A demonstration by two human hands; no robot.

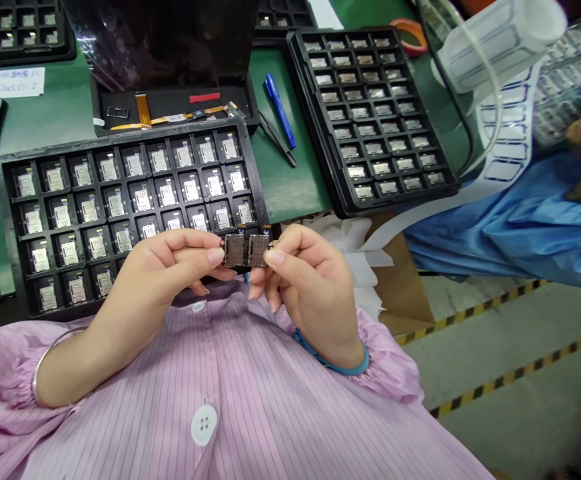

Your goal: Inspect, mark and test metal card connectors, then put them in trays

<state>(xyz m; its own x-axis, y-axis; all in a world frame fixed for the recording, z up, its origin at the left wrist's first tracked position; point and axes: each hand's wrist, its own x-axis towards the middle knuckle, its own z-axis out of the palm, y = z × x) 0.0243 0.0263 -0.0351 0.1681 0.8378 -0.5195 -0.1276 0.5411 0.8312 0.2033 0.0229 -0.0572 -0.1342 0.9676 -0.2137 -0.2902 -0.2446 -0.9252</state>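
My left hand (170, 260) pinches a small metal card-socket part (234, 250) between thumb and fingertips. My right hand (305, 280) pinches a second matching part (258, 249). The two parts are held side by side, touching, just above my lap at the table's front edge. Right behind them lies a black compartment tray (5, 200) with several of the same parts in its cells.
A second black tray (298, 67) of parts lies at the right rear. Between the trays are a blue pen (279, 110) and black tweezers (276, 139). A dark fixture with orange flex strips (143, 110) stands behind. A person's blue sleeve (510, 220) reaches in at the right.
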